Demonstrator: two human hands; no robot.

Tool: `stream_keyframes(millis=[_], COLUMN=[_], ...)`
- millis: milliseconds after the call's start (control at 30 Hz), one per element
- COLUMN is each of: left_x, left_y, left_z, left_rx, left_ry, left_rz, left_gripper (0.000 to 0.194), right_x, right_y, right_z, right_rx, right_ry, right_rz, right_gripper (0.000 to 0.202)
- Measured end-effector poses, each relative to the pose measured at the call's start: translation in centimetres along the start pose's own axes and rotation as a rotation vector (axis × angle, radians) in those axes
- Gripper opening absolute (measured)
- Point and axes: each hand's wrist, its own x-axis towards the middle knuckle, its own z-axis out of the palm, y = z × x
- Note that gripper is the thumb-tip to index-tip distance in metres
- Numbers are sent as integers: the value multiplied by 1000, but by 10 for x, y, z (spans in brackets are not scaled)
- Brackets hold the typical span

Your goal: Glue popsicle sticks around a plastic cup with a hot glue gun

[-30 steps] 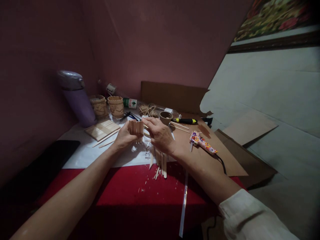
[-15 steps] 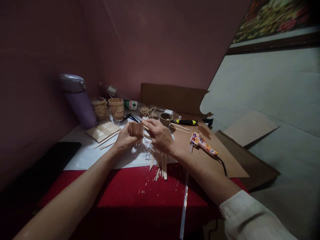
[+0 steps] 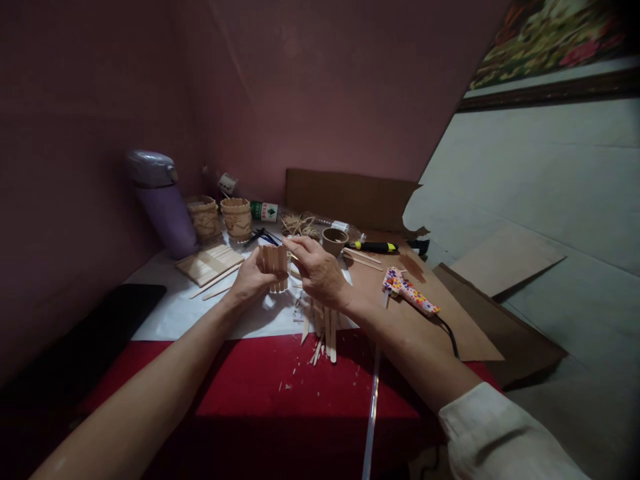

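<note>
the left hand (image 3: 250, 277) grips the stick piece (image 3: 275, 268), thumb across its near face; with that piece as the clock's centre, the right hand (image 3: 316, 267) bends over its three o'clock edge, and from here i can't tell whether its fingers pinch anything. to do this well, i'd hold the left grip steady without squeezing, work that edge gently and mind the stick ends. the glue gun (image 3: 410, 293) lies just past three, farther out; a stick cup (image 3: 237, 221) stands near eleven

A creased off-white sleeve (image 3: 493, 430) covers part of the right arm (image 3: 415, 350).
</note>
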Motion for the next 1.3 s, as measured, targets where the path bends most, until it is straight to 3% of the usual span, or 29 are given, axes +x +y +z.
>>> stream_keyframes(millis=[633, 1300], left_x=[-1, -3], left_y=[-1, 3], left_z=[3, 3], left_rx=[-178, -181], left_ry=[-22, 7], left_rz=[-50, -44], left_gripper=[54, 51], right_x=[-3, -4], right_y=[0, -1], right_z=[1, 0], right_rx=[-56, -44], right_ry=[-10, -19], right_rz=[-47, -47], right_gripper=[55, 57])
